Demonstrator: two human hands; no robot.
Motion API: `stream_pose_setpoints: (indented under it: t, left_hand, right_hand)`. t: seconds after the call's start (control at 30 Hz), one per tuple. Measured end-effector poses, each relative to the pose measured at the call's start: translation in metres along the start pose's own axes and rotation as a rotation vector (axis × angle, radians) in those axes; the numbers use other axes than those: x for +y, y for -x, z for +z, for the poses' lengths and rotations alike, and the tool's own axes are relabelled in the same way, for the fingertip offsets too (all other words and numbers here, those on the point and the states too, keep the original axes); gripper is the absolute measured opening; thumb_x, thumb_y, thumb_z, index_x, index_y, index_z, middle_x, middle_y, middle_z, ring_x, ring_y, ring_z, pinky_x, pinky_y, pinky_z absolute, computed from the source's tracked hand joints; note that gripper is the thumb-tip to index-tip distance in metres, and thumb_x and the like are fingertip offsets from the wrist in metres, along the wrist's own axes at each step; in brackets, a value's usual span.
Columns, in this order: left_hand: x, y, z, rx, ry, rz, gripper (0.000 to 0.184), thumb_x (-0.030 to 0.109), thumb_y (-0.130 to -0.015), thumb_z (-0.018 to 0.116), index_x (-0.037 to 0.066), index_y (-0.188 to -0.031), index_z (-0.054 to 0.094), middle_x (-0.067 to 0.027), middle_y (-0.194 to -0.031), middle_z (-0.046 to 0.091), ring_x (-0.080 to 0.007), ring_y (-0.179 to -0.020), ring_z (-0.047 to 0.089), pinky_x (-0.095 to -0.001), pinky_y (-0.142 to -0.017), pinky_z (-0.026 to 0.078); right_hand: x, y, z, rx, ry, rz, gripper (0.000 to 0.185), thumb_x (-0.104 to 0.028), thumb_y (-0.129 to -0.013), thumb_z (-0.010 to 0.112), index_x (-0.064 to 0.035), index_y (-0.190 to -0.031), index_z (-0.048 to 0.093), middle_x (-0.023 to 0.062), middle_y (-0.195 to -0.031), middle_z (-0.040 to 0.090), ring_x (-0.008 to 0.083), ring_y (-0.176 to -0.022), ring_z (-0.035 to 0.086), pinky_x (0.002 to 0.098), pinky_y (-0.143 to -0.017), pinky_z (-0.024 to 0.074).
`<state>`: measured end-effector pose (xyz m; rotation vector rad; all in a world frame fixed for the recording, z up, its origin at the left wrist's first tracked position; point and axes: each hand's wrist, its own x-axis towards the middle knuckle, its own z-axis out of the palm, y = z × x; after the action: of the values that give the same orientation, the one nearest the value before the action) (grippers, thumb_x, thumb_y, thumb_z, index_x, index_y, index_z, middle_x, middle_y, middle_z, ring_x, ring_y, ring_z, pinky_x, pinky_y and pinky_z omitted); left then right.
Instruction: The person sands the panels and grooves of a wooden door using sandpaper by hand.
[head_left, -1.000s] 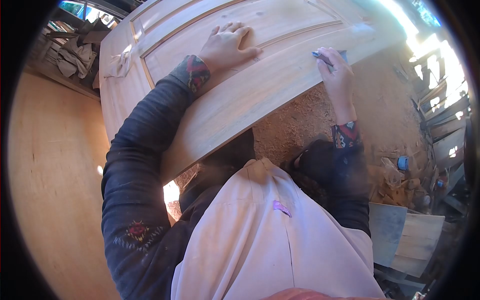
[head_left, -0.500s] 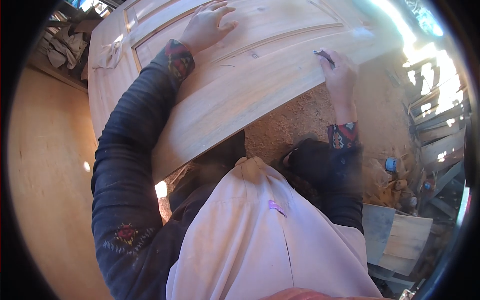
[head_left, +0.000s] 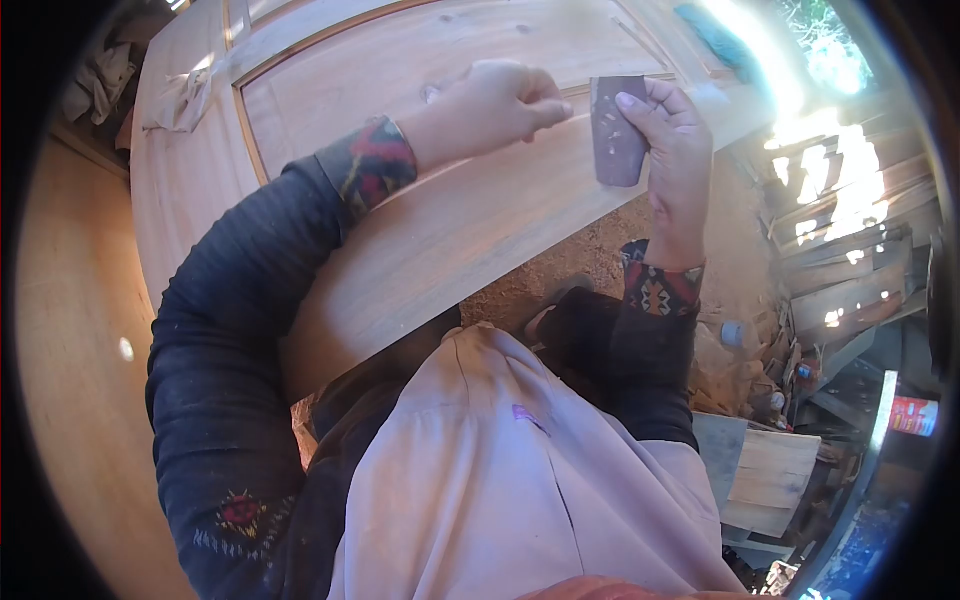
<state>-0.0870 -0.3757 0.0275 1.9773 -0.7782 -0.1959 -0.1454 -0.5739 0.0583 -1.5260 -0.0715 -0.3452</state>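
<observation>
My right hand (head_left: 680,125) holds a worn brown piece of sandpaper (head_left: 619,135) upright, thumb on its face and fingers behind. Pale specks mark the sandpaper. It stands above the near edge of a pale wooden panel door (head_left: 440,270), which lies flat in front of me. Just left of the sandpaper is my left hand (head_left: 500,105), over the door with its fingers loosely bent and pointing right. Nothing shows between those fingers, and they are apart from the sandpaper.
A crumpled light cloth (head_left: 178,102) lies on the door's left part. At the left stands a plain wooden sheet (head_left: 75,350). Scrap boards (head_left: 850,270) and flat offcuts (head_left: 770,480) are heaped at the right, with a red and white can (head_left: 913,416) farther out.
My right hand has turned the sandpaper up so its broad face shows. My left hand has come off its spread position on the door, moved right and nearer, and bent its fingers.
</observation>
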Motion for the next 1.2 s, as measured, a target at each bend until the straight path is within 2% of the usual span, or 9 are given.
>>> stream_pose_setpoints:
  t: [0.17,0.4,0.57,0.7,0.8,0.9,1.0,1.07,1.2]
  left_hand:
    - [0.033,0.016,0.012,-0.004,-0.088,0.013,0.042,0.034,-0.092,0.062,-0.003,-0.112,0.066,-0.0190,-0.089,0.071,-0.0252,-0.080,0.070,-0.0332,-0.075,0.053]
    - [0.037,0.020,0.024,-0.078,0.144,-0.026,0.030,0.027,-0.095,0.061,-0.002,-0.102,0.066,-0.0074,-0.076,0.067,-0.0110,-0.067,0.062,-0.0267,-0.063,0.051]
    - [0.039,0.024,0.025,0.023,0.367,-0.032,0.027,0.027,-0.095,0.063,0.000,-0.096,0.066,-0.0008,-0.073,0.065,-0.0054,-0.064,0.057,-0.0225,-0.057,0.047]
    - [0.037,0.027,0.026,-0.005,0.422,-0.035,0.027,0.027,-0.095,0.063,0.001,-0.094,0.068,-0.0004,-0.073,0.065,-0.0046,-0.064,0.056,-0.0221,-0.057,0.047]
    - [0.034,0.023,0.020,-0.063,0.346,0.039,0.034,0.033,-0.096,0.060,0.001,-0.092,0.069,-0.0014,-0.072,0.065,-0.0059,-0.069,0.058,-0.0248,-0.064,0.049]
    - [0.005,0.001,-0.009,0.004,0.088,0.134,0.050,0.048,-0.095,0.054,0.000,-0.099,0.068,-0.0080,-0.085,0.068,-0.0149,-0.084,0.062,-0.0312,-0.080,0.049]
    - [-0.023,-0.015,-0.071,0.360,-0.204,-0.199,0.035,0.033,-0.090,0.060,0.001,-0.098,0.070,-0.0193,-0.088,0.070,-0.0300,-0.082,0.069,-0.0390,-0.075,0.052]
    - [-0.051,-0.014,-0.084,0.562,-0.415,-0.219,0.034,0.034,-0.088,0.060,0.002,-0.092,0.071,-0.0209,-0.087,0.069,-0.0317,-0.084,0.070,-0.0405,-0.075,0.052]
    - [-0.055,-0.008,-0.084,0.541,-0.481,-0.300,0.029,0.032,-0.086,0.060,0.006,-0.089,0.072,-0.0196,-0.083,0.069,-0.0319,-0.081,0.069,-0.0404,-0.073,0.052]
  right_hand:
    - [-0.004,0.010,0.006,0.033,0.059,0.073,0.017,-0.009,-0.086,0.071,0.0044,-0.095,0.065,0.0084,-0.083,0.069,0.0088,-0.068,0.065,0.0199,-0.062,0.0525]
    - [-0.004,0.033,0.022,0.009,-0.049,0.049,0.021,-0.011,-0.086,0.072,0.0046,-0.098,0.066,0.0067,-0.081,0.069,0.0105,-0.071,0.065,0.0192,-0.061,0.0472]
    - [0.003,0.026,0.018,0.171,0.468,-0.334,0.025,-0.011,-0.084,0.074,0.0052,-0.101,0.065,0.0065,-0.082,0.067,0.0112,-0.073,0.064,0.0221,-0.064,0.0467]
    - [-0.010,0.025,0.041,0.198,-0.066,-0.066,0.023,-0.010,-0.081,0.076,0.0031,-0.096,0.065,0.0063,-0.082,0.066,0.0110,-0.074,0.063,0.0221,-0.069,0.0486]
    - [-0.007,0.018,0.025,-0.036,-0.273,0.126,0.020,-0.007,-0.081,0.076,0.0032,-0.094,0.065,0.0047,-0.082,0.066,0.0101,-0.075,0.063,0.0216,-0.071,0.0497]
    - [-0.007,-0.008,0.018,0.000,0.012,-0.148,0.018,-0.008,-0.083,0.074,0.0028,-0.095,0.066,0.0033,-0.080,0.066,0.0090,-0.074,0.063,0.0220,-0.065,0.0488]
    - [-0.003,-0.046,-0.012,-0.155,0.473,-0.234,0.015,-0.010,-0.086,0.070,0.0008,-0.096,0.067,0.0003,-0.077,0.066,0.0058,-0.074,0.062,0.0227,-0.062,0.0475]
    - [0.013,-0.064,-0.020,-0.278,0.844,-0.469,0.016,-0.011,-0.087,0.069,-0.0024,-0.100,0.069,0.0039,-0.080,0.067,0.0155,-0.075,0.064,0.0286,-0.068,0.0504]
    - [0.025,-0.077,-0.018,-0.558,1.089,-0.754,0.018,-0.013,-0.084,0.069,-0.0079,-0.102,0.070,0.0081,-0.082,0.068,0.0236,-0.076,0.065,0.0321,-0.068,0.0514]
